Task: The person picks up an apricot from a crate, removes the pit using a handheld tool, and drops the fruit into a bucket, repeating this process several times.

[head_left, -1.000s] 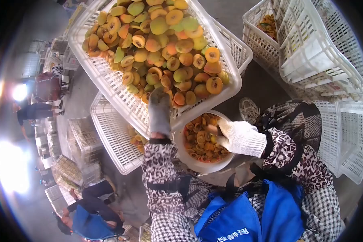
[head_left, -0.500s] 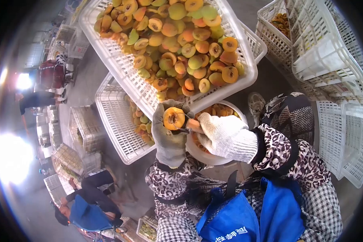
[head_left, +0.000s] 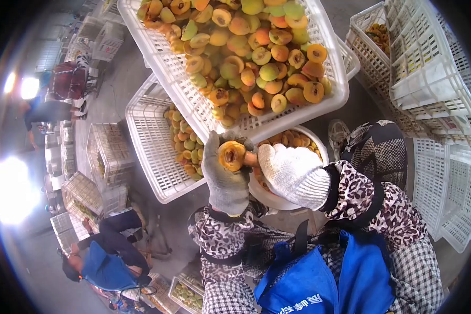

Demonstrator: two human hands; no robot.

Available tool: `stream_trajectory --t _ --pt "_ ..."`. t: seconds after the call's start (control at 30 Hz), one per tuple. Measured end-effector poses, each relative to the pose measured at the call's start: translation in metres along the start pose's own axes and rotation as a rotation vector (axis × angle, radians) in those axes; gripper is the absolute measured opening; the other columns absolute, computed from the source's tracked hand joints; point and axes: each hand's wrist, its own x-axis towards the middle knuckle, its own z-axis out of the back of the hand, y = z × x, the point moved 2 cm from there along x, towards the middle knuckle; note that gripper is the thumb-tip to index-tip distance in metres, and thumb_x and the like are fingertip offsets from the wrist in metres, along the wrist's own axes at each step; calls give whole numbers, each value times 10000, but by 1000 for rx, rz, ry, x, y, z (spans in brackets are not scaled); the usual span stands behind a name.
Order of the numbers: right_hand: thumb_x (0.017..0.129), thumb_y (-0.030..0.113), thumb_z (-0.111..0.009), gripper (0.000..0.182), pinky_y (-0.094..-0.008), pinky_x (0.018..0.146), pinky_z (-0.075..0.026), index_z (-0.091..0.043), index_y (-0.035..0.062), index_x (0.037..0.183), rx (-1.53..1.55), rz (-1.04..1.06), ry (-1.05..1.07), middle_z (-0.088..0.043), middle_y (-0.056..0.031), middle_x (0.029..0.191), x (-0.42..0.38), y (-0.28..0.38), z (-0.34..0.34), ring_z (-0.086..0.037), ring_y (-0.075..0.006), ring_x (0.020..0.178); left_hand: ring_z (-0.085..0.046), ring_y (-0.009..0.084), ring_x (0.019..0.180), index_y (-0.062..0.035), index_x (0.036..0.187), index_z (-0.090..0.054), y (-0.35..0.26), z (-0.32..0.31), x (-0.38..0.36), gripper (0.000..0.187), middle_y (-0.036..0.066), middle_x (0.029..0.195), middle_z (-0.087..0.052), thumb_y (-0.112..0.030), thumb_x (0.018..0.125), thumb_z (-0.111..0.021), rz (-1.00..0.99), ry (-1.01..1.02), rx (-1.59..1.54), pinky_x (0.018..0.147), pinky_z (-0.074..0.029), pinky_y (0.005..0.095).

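Observation:
My left hand (head_left: 226, 180), in a soiled grey-white glove, is closed around an apricot half (head_left: 231, 156), its cut face turned up and a ragged hollow in the middle. My right hand (head_left: 293, 175), in a whiter knitted glove, grips a small tool by its wooden handle (head_left: 250, 159). The tool's end meets the fruit's right side; its tip is hidden. Just beyond my hands, a white plastic crate (head_left: 336, 99) holds many apricot halves (head_left: 269, 71). Partly under my right hand is a white bucket (head_left: 322, 144) with cut fruit inside.
A lower white crate (head_left: 146, 152) with more fruit stands at the left. Stacked crates (head_left: 429, 78) rise on the right, with another crate (head_left: 429, 183) nearer me. At far left a person in blue (head_left: 110, 267) sits beside crates (head_left: 83, 196).
My view has shifted, so the crates sit further right. The apricot half has tilted, and its centre now looks more hollow and torn. The tool's metal part, visible before, is hidden now.

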Motion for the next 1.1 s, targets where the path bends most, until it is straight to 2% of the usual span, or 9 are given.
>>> stream_trajectory --t 0.17,0.3,0.37,0.47,0.7,0.8,0.97,1.03,1.1 --pt "865 238 -584 225 -421 469 -495 -544 19 891 48 47 -60 -599 -169 644 2 -1 -2 -634 -326 567 -584 169 762 -6 1007 -532 -6 -10 1 343 88 876 -591 -321 1016 -397 437 -219 -455 661 -511 285" --pt "905 238 -550 280 -474 560 -506 -527 -34 970 380 -22 132 -610 -226 654 0 3 -2 -641 -386 638 -578 189 686 -15 913 -558 11 -5 4 388 106 770 -588 -351 1011 -390 329 -136 -356 629 -494 291" --pt "899 240 -545 259 -414 499 -496 -539 -11 961 374 -27 170 -613 -154 657 5 1 5 -627 -309 567 -566 196 627 -15 846 -572 14 -3 9 448 111 676 -570 -387 1010 -385 294 -221 -282 596 -473 294" --pt "859 256 -586 216 -218 431 -400 -560 77 976 1240 -328 704 -491 31 682 0 -6 4 -461 -70 508 -555 197 601 -20 800 -567 17 -3 12 493 108 628 -552 -425 1009 -379 196 -228 -223 576 -458 296" --pt "851 132 -643 128 -208 415 -378 -575 59 931 1656 -465 846 -498 26 618 -2 -13 5 -471 -47 482 -587 161 617 -18 789 -598 9 4 8 384 85 725 -596 -326 994 -497 106 15 -333 577 -482 282" --pt "855 147 -628 176 -221 437 -400 -582 41 988 1436 -380 813 -512 8 627 3 -14 -2 -494 -56 500 -584 197 651 -25 825 -542 0 2 6 385 103 741 -585 -368 992 -494 414 -8 -376 615 -495 311" --pt "837 154 -586 175 -259 478 -404 -635 25 944 1183 -165 770 -581 -18 688 5 -21 -10 -527 -86 549 -612 213 801 -36 953 -611 4 4 -9 279 100 870 -612 -309 955 -557 295 12 -570 689 -523 352" --pt "832 169 -577 176 -275 509 -412 -648 28 909 1091 -171 819 -593 -14 706 -1 -26 -17 -542 -91 586 -589 211 626 -84 787 -549 20 15 11 337 53 701 -578 -361 975 -509 634 101 -1119 572 -514 324" --pt "804 214 -617 272 -363 538 -471 -640 5 976 611 113 725 -625 -67 703 -9 -32 -13 -596 -189 584 -579 202 619 -84 796 -565 33 50 37 330 50 685 -569 -361 970 -522 260 -164 -599 569 -507 318"
